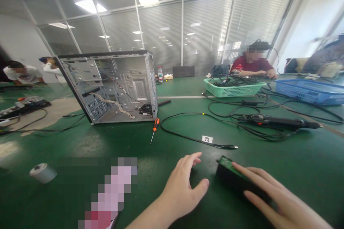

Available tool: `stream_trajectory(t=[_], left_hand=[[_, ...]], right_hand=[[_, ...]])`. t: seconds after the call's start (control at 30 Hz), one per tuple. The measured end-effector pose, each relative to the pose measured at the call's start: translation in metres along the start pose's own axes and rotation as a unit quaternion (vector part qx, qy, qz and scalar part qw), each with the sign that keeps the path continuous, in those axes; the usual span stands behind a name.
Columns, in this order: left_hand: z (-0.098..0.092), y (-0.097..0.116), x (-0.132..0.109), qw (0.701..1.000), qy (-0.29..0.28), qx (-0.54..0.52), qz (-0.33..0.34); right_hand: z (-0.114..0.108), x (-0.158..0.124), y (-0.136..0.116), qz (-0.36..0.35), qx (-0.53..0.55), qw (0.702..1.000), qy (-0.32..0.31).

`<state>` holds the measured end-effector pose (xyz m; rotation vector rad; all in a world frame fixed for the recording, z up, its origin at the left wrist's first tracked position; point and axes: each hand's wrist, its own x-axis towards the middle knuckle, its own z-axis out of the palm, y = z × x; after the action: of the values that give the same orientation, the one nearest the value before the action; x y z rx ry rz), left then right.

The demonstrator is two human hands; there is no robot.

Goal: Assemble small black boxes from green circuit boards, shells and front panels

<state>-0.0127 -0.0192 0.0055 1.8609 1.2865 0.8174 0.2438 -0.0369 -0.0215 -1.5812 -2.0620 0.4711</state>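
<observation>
My left hand (pixel 180 186) lies near the green table's front edge, fingers stretched out and apart, holding nothing. My right hand (pixel 274 196) wraps its fingers over a small dark box with a green top (pixel 228 170) that rests on the table just right of the left hand. An open computer case (pixel 113 86) stands further back on the left, its inside facing me with loose wires. An orange-handled screwdriver (pixel 154 130) lies in front of the case.
Black cables (pixel 188 136) with a small white tag (pixel 207 139) run across the middle. A black power tool (pixel 279 121) lies at the right. Green basket (pixel 233 87) and blue basket (pixel 311 91) stand behind. A tape roll (pixel 42 172) sits at the left. People sit at the far edges.
</observation>
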Motion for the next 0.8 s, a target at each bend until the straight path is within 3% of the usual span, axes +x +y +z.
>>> stream_trajectory(t=[0.07, 0.17, 0.33, 0.43, 0.6, 0.8], left_hand=[[0.000, -0.003, 0.001, 1.000, 0.010, -0.010, 0.008], [0.000, -0.006, 0.004, 0.999, 0.025, -0.021, 0.011], [-0.001, -0.005, 0.007, 0.999, 0.037, -0.025, 0.008], [-0.001, -0.004, 0.005, 0.999, 0.028, -0.025, 0.001], [-0.002, -0.001, 0.003, 0.999, 0.014, -0.048, -0.020], [-0.002, -0.001, 0.004, 0.996, -0.015, -0.086, -0.036]], right_hand=[[0.014, 0.012, -0.039, -0.043, -0.003, 0.996, -0.080], [0.030, 0.023, -0.076, -0.061, 0.013, 0.991, -0.117], [0.040, 0.026, -0.071, -0.020, 0.098, 0.993, -0.061], [0.034, 0.028, -0.062, 0.040, 0.197, 0.977, -0.068], [0.030, 0.036, -0.056, 0.131, 0.383, 0.904, -0.137], [0.030, 0.039, -0.062, 0.286, 0.553, 0.775, -0.108]])
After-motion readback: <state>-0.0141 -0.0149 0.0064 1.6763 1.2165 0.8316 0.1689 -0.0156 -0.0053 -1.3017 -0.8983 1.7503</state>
